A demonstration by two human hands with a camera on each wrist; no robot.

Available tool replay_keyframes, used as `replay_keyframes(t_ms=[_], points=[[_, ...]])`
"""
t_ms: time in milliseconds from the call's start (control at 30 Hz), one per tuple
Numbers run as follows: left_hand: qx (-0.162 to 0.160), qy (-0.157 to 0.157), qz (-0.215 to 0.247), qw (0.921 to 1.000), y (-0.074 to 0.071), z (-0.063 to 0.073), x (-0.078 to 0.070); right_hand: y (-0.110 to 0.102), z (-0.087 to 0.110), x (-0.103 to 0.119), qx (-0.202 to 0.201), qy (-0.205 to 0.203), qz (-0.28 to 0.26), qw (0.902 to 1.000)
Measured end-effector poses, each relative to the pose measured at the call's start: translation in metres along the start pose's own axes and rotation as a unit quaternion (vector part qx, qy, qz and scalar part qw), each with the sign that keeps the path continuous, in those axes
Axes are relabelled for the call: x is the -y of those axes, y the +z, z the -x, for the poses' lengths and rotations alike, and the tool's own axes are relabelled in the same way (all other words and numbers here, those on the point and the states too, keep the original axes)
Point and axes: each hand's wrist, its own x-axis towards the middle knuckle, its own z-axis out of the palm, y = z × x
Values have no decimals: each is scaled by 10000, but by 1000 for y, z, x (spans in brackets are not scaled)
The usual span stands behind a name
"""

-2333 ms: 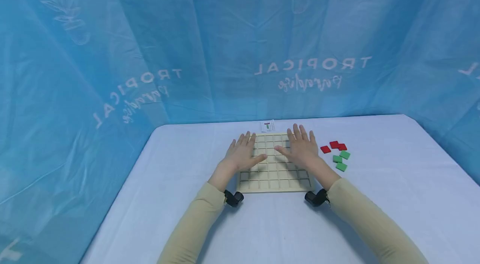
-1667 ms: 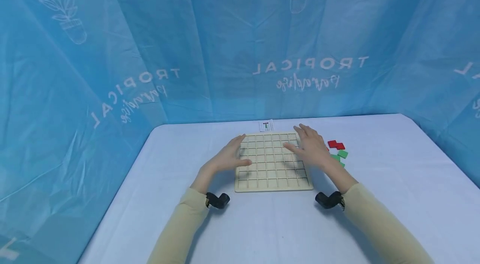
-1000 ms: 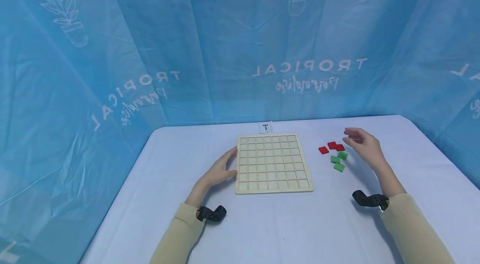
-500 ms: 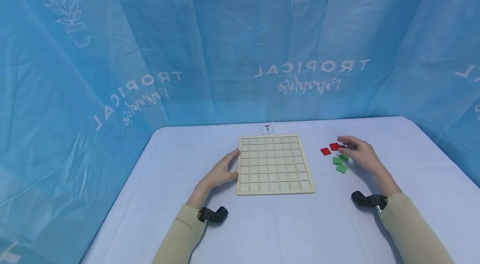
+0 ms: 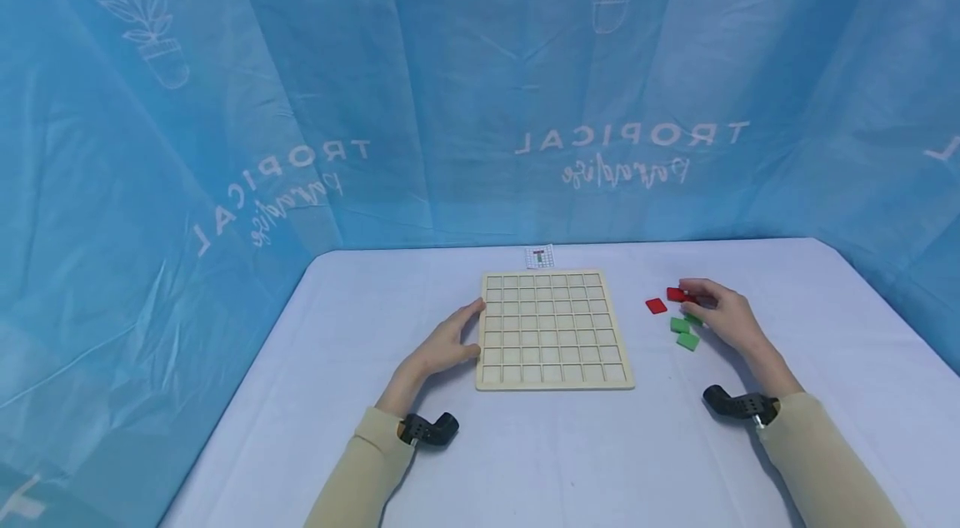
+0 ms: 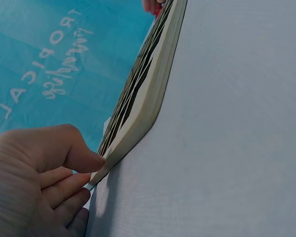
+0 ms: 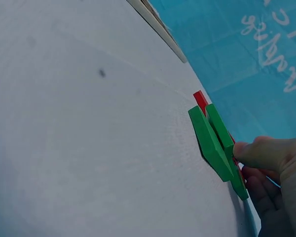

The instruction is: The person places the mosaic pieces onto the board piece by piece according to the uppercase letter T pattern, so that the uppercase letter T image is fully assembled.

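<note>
A pale wooden grid board (image 5: 555, 332) lies flat on the white table. My left hand (image 5: 444, 345) rests against the board's left edge, thumb and fingers spread apart; in the left wrist view the thumb (image 6: 84, 155) touches the rim. My right hand (image 5: 726, 316) is at the loose tiles right of the board, its thumb and fingers curled around a red tile (image 5: 691, 298) that they partly hide. Beside it lie another red tile (image 5: 675, 294), a separate red tile (image 5: 656, 306), and green tiles (image 5: 687, 341). In the right wrist view, a green tile (image 7: 209, 145) stands before the thumb.
Behind the board lies a small printed grid card (image 5: 539, 256) with a red and green T-shaped pattern. The white table (image 5: 555, 461) ends at a blue curtain (image 5: 450, 95) behind and at the sides. A black wrist camera (image 5: 429, 430) sits on each wrist.
Both hands have come off the board's top. The left hand has moved to the board's left edge. The right hand has swung right, lowered to the tiles, and closed around a red one.
</note>
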Motion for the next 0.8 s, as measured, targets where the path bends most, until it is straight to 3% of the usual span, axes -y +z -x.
replay_keyframes(t_ms=[533, 800], points=[[50, 71, -53, 9999, -2, 2, -3, -2, -6, 4, 133, 291, 300, 9990], [50, 35, -52, 10000, -3, 3, -4, -4, -10, 4, -2, 217, 269, 9994]])
